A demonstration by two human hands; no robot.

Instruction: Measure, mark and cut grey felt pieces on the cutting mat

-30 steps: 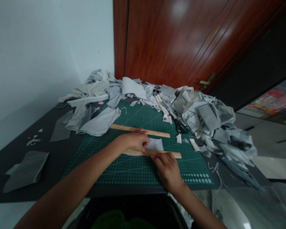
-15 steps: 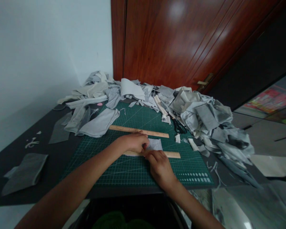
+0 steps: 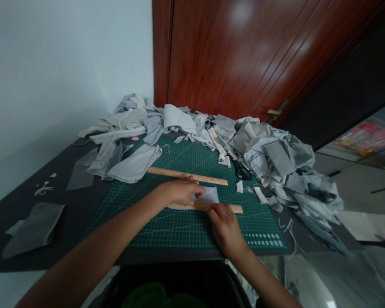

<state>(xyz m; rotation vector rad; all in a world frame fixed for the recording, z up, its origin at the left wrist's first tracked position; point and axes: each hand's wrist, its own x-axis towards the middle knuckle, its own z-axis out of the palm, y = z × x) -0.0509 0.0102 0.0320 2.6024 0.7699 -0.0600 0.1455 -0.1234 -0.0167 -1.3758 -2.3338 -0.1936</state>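
Observation:
A small piece of light grey cloth (image 3: 211, 194) lies on the green cutting mat (image 3: 186, 233). Across its near part runs a wooden ruler (image 3: 235, 208). My left hand (image 3: 184, 191) is over the cloth and the ruler's left part, fingers curled together; a small dark spot shows at its fingertips, and what they pinch is hidden. My right hand (image 3: 225, 223) has its bent fingers on the near edge of this ruler, right of the left hand. Just beyond my left hand, a second wooden ruler (image 3: 208, 179) lies flat on the mat.
Heaps of grey and white fabric scraps (image 3: 276, 158) line the back and right of the dark table (image 3: 96, 196). Black-handled scissors (image 3: 242, 171) lie beside the right heap. A folded grey cloth (image 3: 35, 231) is at the far left. A wooden door (image 3: 224, 60) stands behind.
My right hand has slid right along the ruler, away from my left hand. The left fingertips have shifted slightly right. Cloth and rulers look unmoved.

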